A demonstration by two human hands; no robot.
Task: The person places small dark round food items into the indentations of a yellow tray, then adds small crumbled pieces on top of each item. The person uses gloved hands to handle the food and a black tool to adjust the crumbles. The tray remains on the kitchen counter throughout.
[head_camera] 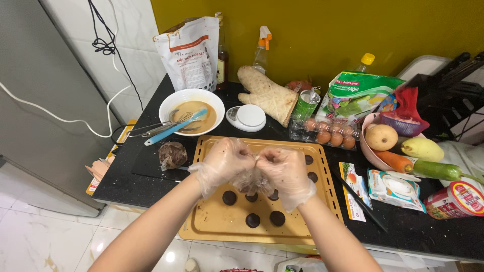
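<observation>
My left hand [224, 162] and my right hand [287, 174] both wear clear plastic gloves and meet above a golden baking tray [212, 221]. The fingers of both hands are curled together, pinching something small between them; what it is stays hidden, and loose glove plastic hangs below them. Several dark round dough balls [252, 220] lie on the tray under and beside my hands. A wrapped lump of dark dough [172, 154] sits on the black counter left of the tray.
Behind the tray stand a white bowl [171, 103] of tan batter holding a whisk and blue spatula [174, 128], a white scale [246, 118], an oven mitt [267, 94], an egg carton [325, 133], a green can, packets and vegetables at right. The counter edge drops to a tiled floor.
</observation>
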